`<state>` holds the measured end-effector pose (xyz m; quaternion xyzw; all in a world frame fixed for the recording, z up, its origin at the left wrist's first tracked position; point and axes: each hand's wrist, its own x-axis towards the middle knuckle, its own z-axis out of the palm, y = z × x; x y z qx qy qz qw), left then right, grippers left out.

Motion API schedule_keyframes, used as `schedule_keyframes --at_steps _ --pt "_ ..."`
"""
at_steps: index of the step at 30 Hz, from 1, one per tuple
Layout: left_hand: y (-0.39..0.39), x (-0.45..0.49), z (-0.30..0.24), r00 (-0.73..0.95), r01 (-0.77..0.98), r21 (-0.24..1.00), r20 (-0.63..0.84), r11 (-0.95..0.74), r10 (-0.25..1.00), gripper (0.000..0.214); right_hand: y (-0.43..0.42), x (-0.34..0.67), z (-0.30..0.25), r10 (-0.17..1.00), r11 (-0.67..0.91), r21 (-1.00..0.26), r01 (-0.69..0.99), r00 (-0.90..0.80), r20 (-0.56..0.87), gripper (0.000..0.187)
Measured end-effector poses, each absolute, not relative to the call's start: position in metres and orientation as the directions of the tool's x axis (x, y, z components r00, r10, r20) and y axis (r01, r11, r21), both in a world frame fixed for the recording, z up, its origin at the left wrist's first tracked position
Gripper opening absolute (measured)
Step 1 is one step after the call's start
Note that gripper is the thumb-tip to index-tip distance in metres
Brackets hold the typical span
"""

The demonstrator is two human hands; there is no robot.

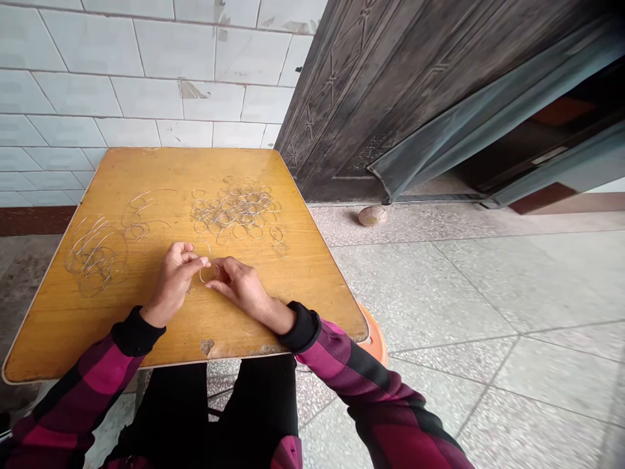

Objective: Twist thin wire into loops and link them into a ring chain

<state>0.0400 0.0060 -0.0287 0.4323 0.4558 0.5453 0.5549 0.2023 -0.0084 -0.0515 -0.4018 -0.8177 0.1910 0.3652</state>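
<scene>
left hand [173, 281] | right hand [240, 285] | fingers pinched together on wire ring [205, 275] | bench [88, 332] | many loose rings [237, 210] left at bench's far centre | wire tangle [95, 257] at bench's left

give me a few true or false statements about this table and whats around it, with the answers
1. The left hand and right hand both hold a thin wire ring. True.
2. The other rings lie inside a metal tray. False: the loose wire rings lie directly on a yellow wooden tabletop.
3. The sleeves have a pink and black check pattern. True.
4. The wall behind the tabletop is bare brick. False: it is covered in white wall tiles.
5. A dark embossed door stands to the right of the tabletop. True.
</scene>
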Motion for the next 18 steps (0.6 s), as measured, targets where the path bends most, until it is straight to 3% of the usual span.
schedule_keyframes --at_steps 7,11,14,18 --pt "0.006 0.043 -0.035 -0.042 -0.311 0.950 -0.043 0.028 0.998 0.036 -0.012 0.200 -0.059 0.729 0.625 -0.176 0.761 -0.487 0.481 0.052" --pt "0.007 0.045 -0.039 -0.053 -0.362 0.931 -0.064 0.040 0.997 0.035 -0.016 0.196 -0.059 0.727 0.604 -0.088 0.792 -0.502 0.468 0.053" --pt "0.008 0.045 -0.038 -0.049 -0.375 0.926 -0.073 0.049 0.996 0.035 -0.017 0.196 -0.055 0.755 0.591 -0.157 0.791 -0.474 0.452 0.054" --pt "0.004 0.043 -0.036 0.050 -0.285 0.956 -0.061 0.073 0.997 0.035 -0.008 0.205 -0.042 0.816 0.573 -0.536 0.620 -0.367 0.447 0.056"
